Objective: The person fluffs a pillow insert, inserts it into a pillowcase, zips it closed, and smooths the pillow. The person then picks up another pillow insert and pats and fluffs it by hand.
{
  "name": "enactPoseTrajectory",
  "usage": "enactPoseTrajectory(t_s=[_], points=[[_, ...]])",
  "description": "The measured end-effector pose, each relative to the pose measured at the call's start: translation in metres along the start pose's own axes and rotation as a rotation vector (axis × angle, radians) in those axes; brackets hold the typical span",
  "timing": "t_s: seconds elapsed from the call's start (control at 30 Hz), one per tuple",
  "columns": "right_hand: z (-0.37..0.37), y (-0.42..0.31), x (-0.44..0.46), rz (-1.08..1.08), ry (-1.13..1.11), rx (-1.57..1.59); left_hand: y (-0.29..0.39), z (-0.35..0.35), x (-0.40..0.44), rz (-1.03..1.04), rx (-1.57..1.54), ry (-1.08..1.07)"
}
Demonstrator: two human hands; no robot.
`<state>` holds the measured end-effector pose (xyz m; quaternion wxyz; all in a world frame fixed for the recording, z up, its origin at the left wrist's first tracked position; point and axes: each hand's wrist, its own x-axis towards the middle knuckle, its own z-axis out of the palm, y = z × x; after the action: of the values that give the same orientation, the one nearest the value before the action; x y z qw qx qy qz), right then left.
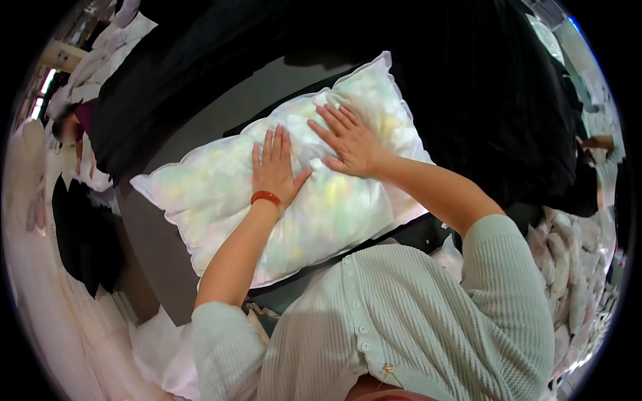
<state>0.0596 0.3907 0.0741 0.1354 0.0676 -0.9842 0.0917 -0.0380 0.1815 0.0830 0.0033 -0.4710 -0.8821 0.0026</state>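
A plump white pillow (pixel 334 200) lies at a slant in front of me, with pale yellow, green and pink filling showing through its thin cover. My left hand (pixel 273 172) presses flat on its middle, fingers stretched out, a reddish-orange bangle at the wrist. To the right, my right hand (pixel 351 142) also rests on the pillow's upper part, its fingers spread. Both palms touch the fabric, and neither hand grips anything. Beneath the pillow is a dark grey table (pixel 150 230), seen at the left and above it.
Black cloth (pixel 495 100) is heaped behind and to the right of the pillow; more black cloth (pixel 83 234) hangs at the left. Stacked, wrapped white bundles (pixel 565 267) stand at the right. Another person (pixel 80 127) is at far left, and a person's arm (pixel 597 142) shows at far right.
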Motion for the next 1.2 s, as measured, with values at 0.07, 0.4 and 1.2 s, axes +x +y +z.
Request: enactPoseTrajectory(t_s=[0.07,0.4,1.2], points=[[-0.009,-0.014,-0.011,0.043,-0.02,0.086,-0.005,-0.02,-0.009,0.037,-0.058,-0.003],[0.032,-0.049,-0.02,0.136,0.063,0.241,-0.098,0.014,-0.109,-0.126,0.077,0.195],[0.01,-0.076,-0.034,0.156,0.041,0.167,-0.066,-0.001,-0.094,-0.152,0.103,0.024]])
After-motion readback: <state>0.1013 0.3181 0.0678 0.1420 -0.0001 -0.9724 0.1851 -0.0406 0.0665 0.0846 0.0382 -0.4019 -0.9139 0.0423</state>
